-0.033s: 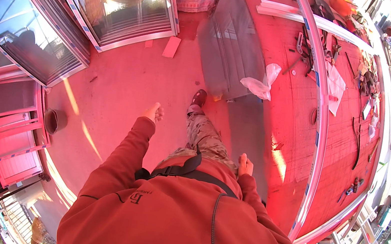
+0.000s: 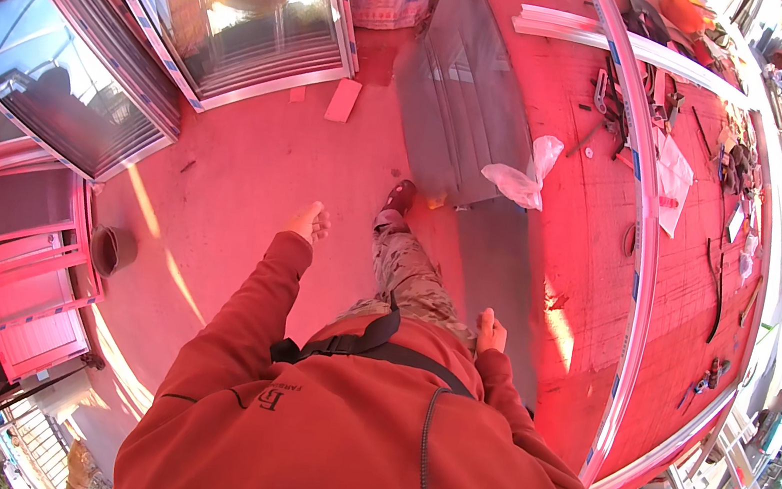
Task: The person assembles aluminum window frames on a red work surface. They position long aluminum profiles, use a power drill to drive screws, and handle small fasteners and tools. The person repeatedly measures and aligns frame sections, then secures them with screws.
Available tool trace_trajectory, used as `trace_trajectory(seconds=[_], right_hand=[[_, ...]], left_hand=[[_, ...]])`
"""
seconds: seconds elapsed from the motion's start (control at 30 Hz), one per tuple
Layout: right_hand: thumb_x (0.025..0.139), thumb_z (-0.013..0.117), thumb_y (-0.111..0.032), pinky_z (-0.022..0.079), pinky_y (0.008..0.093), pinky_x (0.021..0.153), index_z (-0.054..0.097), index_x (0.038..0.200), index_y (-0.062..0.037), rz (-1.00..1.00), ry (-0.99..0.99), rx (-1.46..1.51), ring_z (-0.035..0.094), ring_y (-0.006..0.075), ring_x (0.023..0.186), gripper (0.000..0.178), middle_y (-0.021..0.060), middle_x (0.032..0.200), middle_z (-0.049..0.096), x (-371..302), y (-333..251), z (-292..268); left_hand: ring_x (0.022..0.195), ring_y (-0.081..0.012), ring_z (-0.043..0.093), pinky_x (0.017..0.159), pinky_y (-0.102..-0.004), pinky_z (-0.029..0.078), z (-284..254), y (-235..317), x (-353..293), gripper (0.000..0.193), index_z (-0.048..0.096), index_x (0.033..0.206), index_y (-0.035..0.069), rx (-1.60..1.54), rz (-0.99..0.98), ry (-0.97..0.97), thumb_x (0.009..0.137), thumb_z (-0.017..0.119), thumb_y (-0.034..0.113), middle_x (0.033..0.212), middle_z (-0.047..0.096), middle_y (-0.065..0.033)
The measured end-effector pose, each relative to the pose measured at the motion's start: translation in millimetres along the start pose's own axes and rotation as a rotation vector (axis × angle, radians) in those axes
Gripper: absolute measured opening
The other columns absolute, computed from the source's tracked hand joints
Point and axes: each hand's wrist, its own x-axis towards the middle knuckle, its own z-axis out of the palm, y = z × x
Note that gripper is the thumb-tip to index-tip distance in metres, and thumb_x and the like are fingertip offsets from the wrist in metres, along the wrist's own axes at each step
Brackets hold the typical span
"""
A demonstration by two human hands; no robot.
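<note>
My left hand [image 2: 311, 223] hangs out in front of my body over the floor, its fingers curled in and nothing showing in them. Close to my right hip, my right hand [image 2: 491, 332] is loosely closed with the thumb on top; no object shows in it either. Neither hand touches anything around it. The nearest thing to the right is a long worktable [image 2: 584, 375] with a red top. A crumpled clear plastic bag [image 2: 519, 185] lies at its left edge, beside a tall grey panel [image 2: 456, 82].
Framed glass windows [image 2: 238, 50] stand at the upper left, with a dark bucket [image 2: 112, 250] below them. Long white metal profiles [image 2: 639, 312] lie along the worktable, among scattered tools and scraps [image 2: 741, 165]. A flat offcut [image 2: 343, 101] is on the floor.
The whole view has shifted very slightly. My hands keep the same closed shape and nearly the same place; nothing was taken hold of or let go.
</note>
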Motion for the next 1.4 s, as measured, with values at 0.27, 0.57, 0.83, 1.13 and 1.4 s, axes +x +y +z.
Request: trace_trajectory(seconds=[0.27, 0.57, 0.83, 1.13, 1.4], right_hand=[[0.092, 0.053, -0.055, 0.049, 0.0297, 0.063, 0.068, 0.089, 0.0068, 0.246, 0.1, 0.256, 0.064, 0.0172, 0.07, 0.064, 0.0118, 0.079, 0.068, 83, -35, 90], [0.091, 0.06, -0.033, 0.048, 0.0281, 0.063, 0.069, 0.095, 0.0003, 0.311, 0.395, 0.391, 0.062, 0.0149, 0.073, 0.035, 0.0053, 0.083, 0.067, 134, -85, 132], [0.091, 0.056, -0.034, 0.046, 0.034, 0.085, 0.061, 0.115, -0.0066, 0.507, 0.936, 1.135, 0.058, 0.0174, 0.094, 0.037, 0.0022, 0.105, 0.062, 192, -224, 119], [0.097, 0.049, -0.035, 0.046, 0.0391, 0.094, 0.051, 0.126, -0.0112, 0.323, 1.388, 1.323, 0.053, 0.0218, 0.11, 0.037, 0.0054, 0.12, 0.056, 252, -241, 151], [0.099, 0.046, -0.034, 0.043, 0.0431, 0.099, 0.053, 0.123, -0.0088, 0.368, 1.655, 1.25, 0.053, 0.0253, 0.111, 0.035, 0.008, 0.118, 0.057, 295, -146, 196]], left_hand=[[0.085, -0.0201, 0.061, 0.072, -0.0369, 0.05, 75, 152, 103, 0.03, 0.059, 0.108, 0.012, 0.219, -0.084, -0.032, 0.091, 0.062, 0.037, 0.098, 0.064, -0.005], [0.074, -0.0151, 0.062, 0.061, -0.0298, 0.051, 227, 284, 194, 0.031, 0.061, 0.109, 0.01, 0.462, 0.006, -0.166, 0.086, 0.072, 0.029, 0.092, 0.064, -0.0022], [0.087, -0.0188, 0.062, 0.068, -0.0321, 0.052, 382, 398, 324, 0.038, 0.059, 0.114, 0.01, 0.514, 0.281, -0.143, 0.085, 0.072, 0.032, 0.098, 0.063, -0.0049], [0.121, -0.0244, 0.048, 0.105, -0.038, 0.035, 476, 463, 505, 0.057, 0.049, 0.13, 0.002, 0.406, 0.47, -0.151, 0.097, 0.033, 0.046, 0.127, 0.054, -0.0141], [0.118, -0.024, 0.053, 0.103, -0.038, 0.039, 490, 428, 579, 0.047, 0.054, 0.127, 0.007, 0.493, 0.779, -0.436, 0.097, 0.046, 0.042, 0.131, 0.056, -0.0113]])
